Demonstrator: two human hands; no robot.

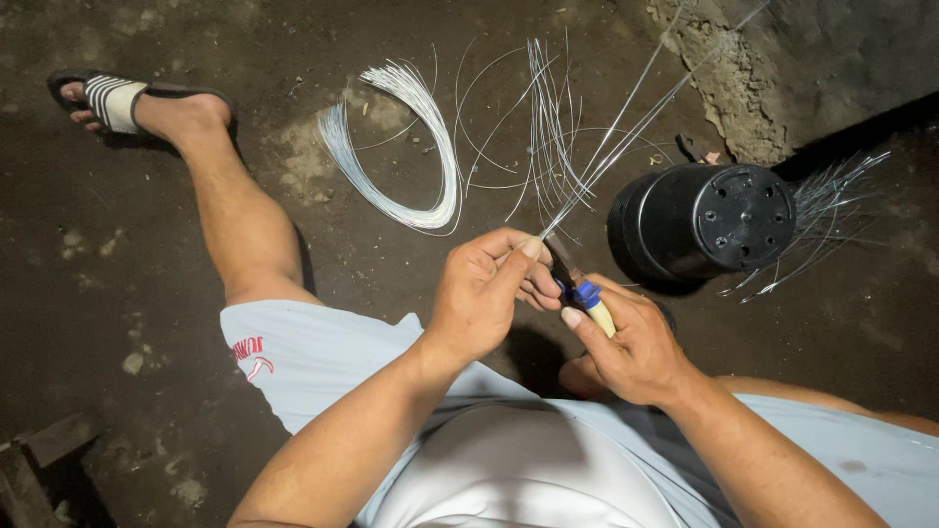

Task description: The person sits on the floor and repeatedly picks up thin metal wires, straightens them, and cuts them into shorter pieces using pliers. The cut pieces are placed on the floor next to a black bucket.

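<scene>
Left hand [484, 293] pinches the thin strips [597, 161] at frame center, right hand [626, 342] fist-tight on the knife [585, 298], so a slip could nick those fingers.

Dark packed-dirt floor [117, 293], damp-looking, pale worn patches and small pebbles scattered over it. Rough earthen or concrete mound [734, 88] at top right, crumbly edge, grey slab behind it. Black plastic pot [704, 220] lies on its side near the mound, drainage holes facing the camera. Dark wooden block [49, 450] at bottom left corner. Harsh light from above, hard shadows, edges fade to dark
</scene>
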